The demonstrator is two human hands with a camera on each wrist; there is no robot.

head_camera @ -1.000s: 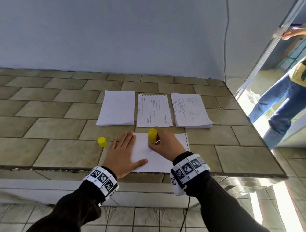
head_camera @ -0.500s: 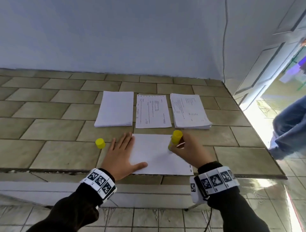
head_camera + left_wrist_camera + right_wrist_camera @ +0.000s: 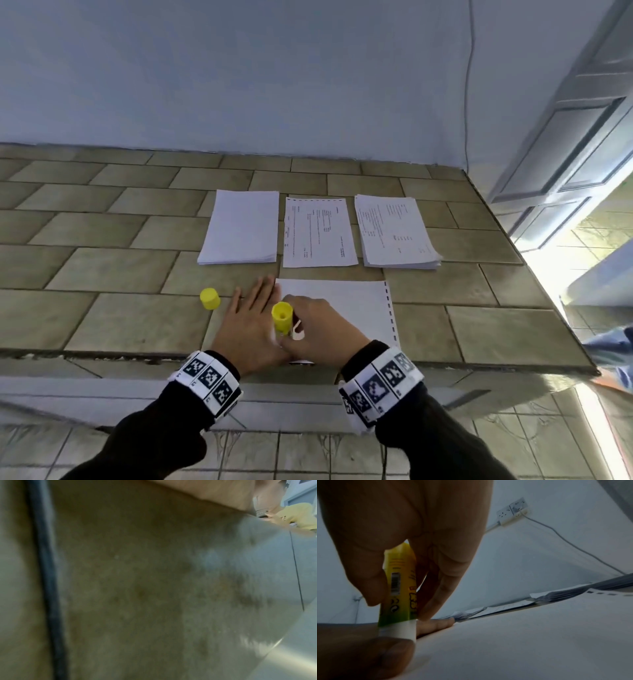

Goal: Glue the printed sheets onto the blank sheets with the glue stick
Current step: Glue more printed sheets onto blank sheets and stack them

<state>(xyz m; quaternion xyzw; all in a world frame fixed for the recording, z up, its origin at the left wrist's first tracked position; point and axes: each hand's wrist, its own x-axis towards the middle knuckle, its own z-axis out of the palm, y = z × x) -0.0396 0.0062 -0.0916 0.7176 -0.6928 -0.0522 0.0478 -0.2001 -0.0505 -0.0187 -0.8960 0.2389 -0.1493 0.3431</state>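
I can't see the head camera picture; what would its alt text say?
On a tiled counter, a right hand rubs a yellow glue stick on a white sheet that the left hand presses flat. Its cap stands left; three paper stacks lie behind.

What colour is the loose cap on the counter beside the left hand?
Yellow. The cap matches the glue stick in the right hand; clearest in the head view.
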